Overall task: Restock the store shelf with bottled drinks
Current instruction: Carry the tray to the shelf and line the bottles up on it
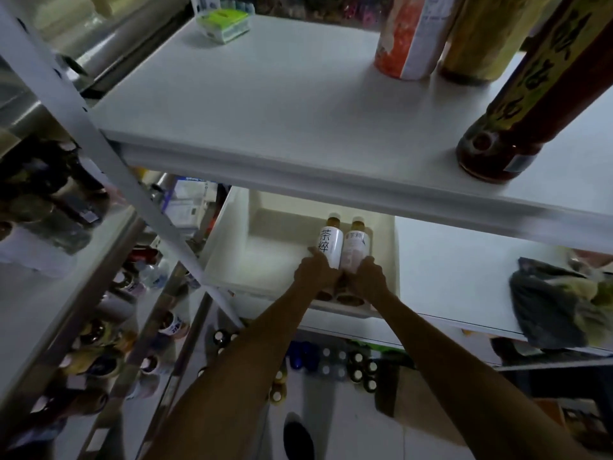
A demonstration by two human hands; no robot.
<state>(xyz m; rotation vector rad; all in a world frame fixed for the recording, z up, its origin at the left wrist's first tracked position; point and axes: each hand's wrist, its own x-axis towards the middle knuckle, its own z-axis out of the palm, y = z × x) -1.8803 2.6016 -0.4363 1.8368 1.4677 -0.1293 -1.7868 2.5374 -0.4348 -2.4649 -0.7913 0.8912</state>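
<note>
Two white-labelled tea bottles lie side by side in a white tray (229, 227) on the lower shelf, caps pointing away from me. My left hand (315, 272) grips the lower end of the left bottle (331, 242). The right bottle (355, 249) has its lower end held by my right hand (366, 277). Both forearms reach in under the upper shelf (265, 104). Below my hands, at the tray's near edge, the round bottoms of more bottles (345, 297) show.
A dark tea bottle (517, 104), a yellow one (477, 38) and an orange-and-white one (409, 34) stand at the upper shelf's right. A green pack (224, 24) sits at its back. A grey bag (560, 300) lies right of the tray. Bottles crowd the left rack and floor.
</note>
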